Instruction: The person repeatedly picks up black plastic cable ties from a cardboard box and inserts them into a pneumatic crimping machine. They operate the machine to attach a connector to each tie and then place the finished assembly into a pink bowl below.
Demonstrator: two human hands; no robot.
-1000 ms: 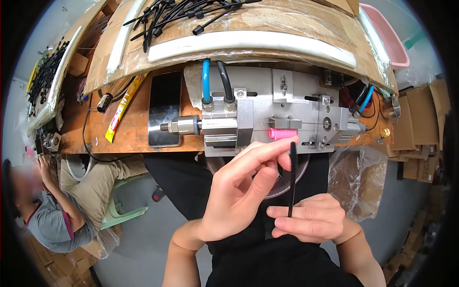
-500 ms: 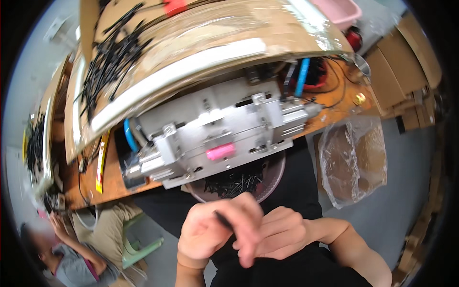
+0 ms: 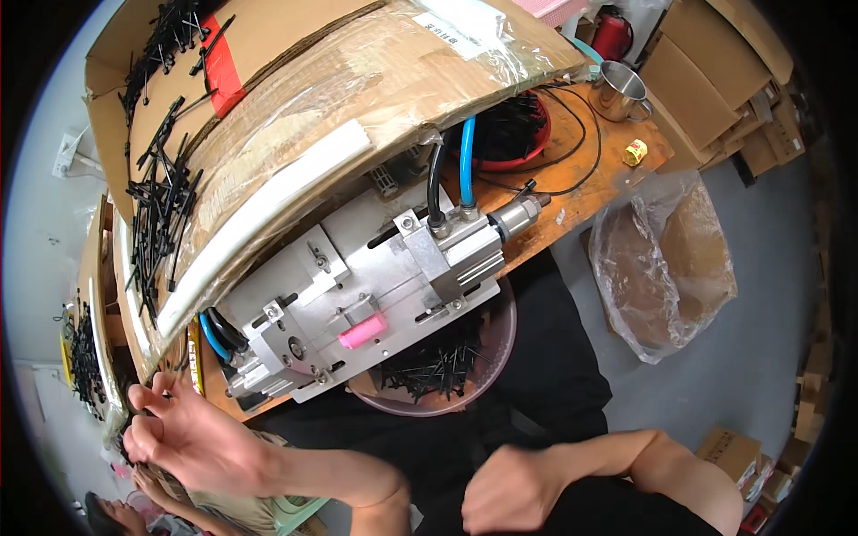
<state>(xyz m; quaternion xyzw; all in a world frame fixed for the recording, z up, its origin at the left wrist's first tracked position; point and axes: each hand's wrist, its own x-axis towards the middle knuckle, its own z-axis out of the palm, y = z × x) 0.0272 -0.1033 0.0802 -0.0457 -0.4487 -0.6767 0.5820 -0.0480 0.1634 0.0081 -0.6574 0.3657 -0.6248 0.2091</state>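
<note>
Left hand [image 3: 192, 438] bent, fingers parted, right hand [image 3: 509, 491] curled, blurred, contents impossible to tell, black wands [image 3: 438, 368] in a bowl [image 3: 497, 362] ahead of the right hand, metal fixture [image 3: 375, 253] with pink piece [image 3: 363, 330] ahead-right of the left hand

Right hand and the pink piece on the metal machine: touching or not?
Apart. The head view shows the right hand well below the pink piece in the picture, with dark trousers visible between them.
</note>
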